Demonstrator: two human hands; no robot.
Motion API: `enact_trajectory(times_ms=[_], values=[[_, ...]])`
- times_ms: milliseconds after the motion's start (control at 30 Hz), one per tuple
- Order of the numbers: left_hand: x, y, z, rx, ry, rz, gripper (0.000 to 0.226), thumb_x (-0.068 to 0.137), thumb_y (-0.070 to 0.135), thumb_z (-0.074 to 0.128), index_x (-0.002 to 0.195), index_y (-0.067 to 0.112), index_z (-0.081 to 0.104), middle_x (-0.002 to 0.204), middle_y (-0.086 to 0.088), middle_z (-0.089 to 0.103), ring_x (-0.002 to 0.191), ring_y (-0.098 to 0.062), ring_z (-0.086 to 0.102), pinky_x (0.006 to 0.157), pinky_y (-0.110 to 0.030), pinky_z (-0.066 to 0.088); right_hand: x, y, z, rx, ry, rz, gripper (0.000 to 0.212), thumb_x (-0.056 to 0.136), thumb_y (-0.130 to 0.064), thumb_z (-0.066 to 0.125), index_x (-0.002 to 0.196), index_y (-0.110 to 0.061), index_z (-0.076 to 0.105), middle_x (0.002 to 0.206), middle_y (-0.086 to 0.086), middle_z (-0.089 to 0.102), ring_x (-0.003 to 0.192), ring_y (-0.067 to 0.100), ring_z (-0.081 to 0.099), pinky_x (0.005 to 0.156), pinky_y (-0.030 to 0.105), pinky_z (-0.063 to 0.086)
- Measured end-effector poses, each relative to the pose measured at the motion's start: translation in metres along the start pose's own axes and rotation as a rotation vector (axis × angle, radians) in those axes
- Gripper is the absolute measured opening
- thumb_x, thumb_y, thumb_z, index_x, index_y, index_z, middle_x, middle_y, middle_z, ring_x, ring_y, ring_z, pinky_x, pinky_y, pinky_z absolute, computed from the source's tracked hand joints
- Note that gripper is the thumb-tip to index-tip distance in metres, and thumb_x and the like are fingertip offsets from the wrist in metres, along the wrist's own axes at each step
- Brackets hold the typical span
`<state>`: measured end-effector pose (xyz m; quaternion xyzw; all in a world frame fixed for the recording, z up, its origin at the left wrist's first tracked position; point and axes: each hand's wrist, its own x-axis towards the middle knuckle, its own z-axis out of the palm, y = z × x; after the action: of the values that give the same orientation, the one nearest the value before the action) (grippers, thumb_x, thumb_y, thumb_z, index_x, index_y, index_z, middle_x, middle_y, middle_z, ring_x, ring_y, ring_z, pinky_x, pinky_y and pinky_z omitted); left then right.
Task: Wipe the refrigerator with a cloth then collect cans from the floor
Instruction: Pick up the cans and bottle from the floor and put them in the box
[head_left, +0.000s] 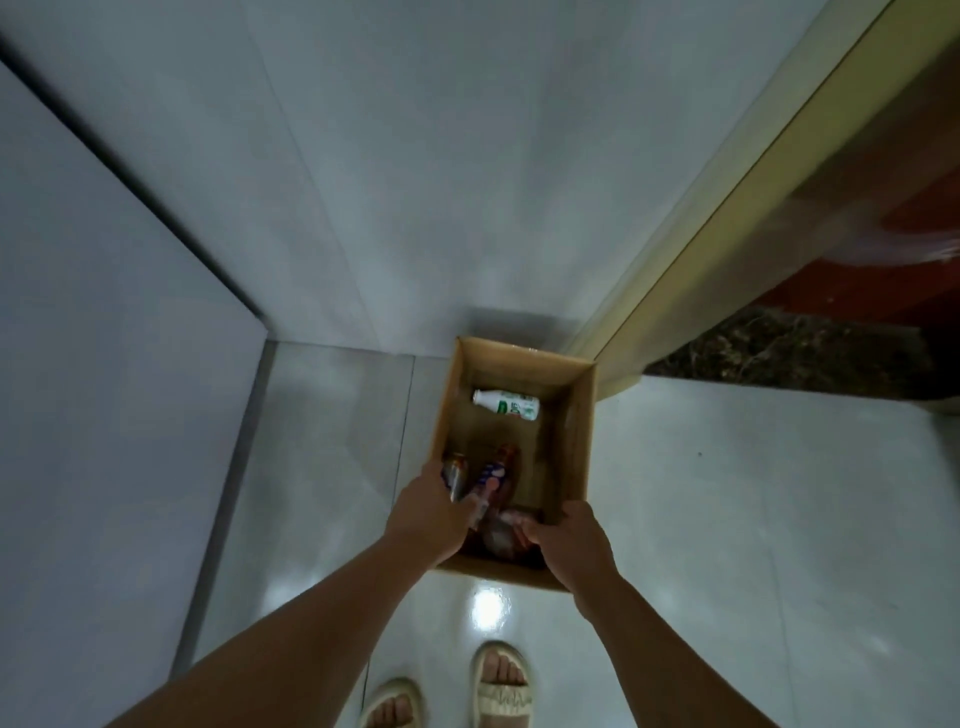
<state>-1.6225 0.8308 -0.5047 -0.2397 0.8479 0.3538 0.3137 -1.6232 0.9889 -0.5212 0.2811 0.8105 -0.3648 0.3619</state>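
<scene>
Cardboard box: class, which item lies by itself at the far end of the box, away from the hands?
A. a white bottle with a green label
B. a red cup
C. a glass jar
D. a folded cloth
A: a white bottle with a green label lies on its side at the far end of the cardboard box, apart from both hands.

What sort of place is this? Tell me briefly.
Probably an indoor corner of a home: glossy pale floor tiles, plain white walls, and a wooden door frame. A cardboard box sits on the floor against the wall.
</scene>
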Motion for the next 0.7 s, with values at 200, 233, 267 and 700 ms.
enact_trajectory(times_ms=[200,233,267,700], values=[[-0.095,0.038,-0.075,-0.025,0.033,0.055,0.051,0.091,0.036,0.052,0.132,0.011,0.036,0.128,-0.012,0.054,0.113,-0.025,0.053,0.083,-0.026,0.039,-0.114,-0.042,-0.042,0.077,0.067,-0.084,0.065,0.081,-0.031,0.068,0.134,-0.007,0.040,0.128,0.011,0.055,0.115,0.028,0.054,0.098,0.042,0.047],[-0.111,0.042,-0.085,-0.036,0.041,0.061,0.051,0.091,0.037,0.052,0.133,0.012,0.036,0.128,-0.012,0.053,0.113,-0.025,0.054,0.082,-0.027,0.039,-0.133,-0.045,-0.047,0.091,0.078,-0.098,0.067,0.081,-0.031,0.069,0.135,-0.007,0.039,0.130,0.011,0.054,0.117,0.028,0.053,0.100,0.043,0.045],[-0.127,0.046,-0.094,-0.052,0.048,0.068,0.052,0.091,0.036,0.053,0.134,0.012,0.035,0.129,-0.012,0.053,0.113,-0.025,0.054,0.084,-0.028,0.041,-0.151,-0.048,-0.052,0.100,0.088,-0.117,0.068,0.081,-0.032,0.069,0.136,-0.007,0.038,0.132,0.011,0.054,0.119,0.028,0.053,0.100,0.043,0.045],[-0.304,0.050,-0.128,-0.269,0.148,0.099,0.064,0.089,0.037,0.056,0.142,0.014,0.028,0.138,-0.012,0.047,0.123,-0.027,0.048,0.103,-0.038,0.040,-0.308,-0.034,-0.096,-0.029,0.116,-0.349,0.061,0.079,-0.029,0.071,0.130,-0.015,0.042,0.131,0.008,0.047,0.098,0.018,0.052,0.072,0.018,0.042]])
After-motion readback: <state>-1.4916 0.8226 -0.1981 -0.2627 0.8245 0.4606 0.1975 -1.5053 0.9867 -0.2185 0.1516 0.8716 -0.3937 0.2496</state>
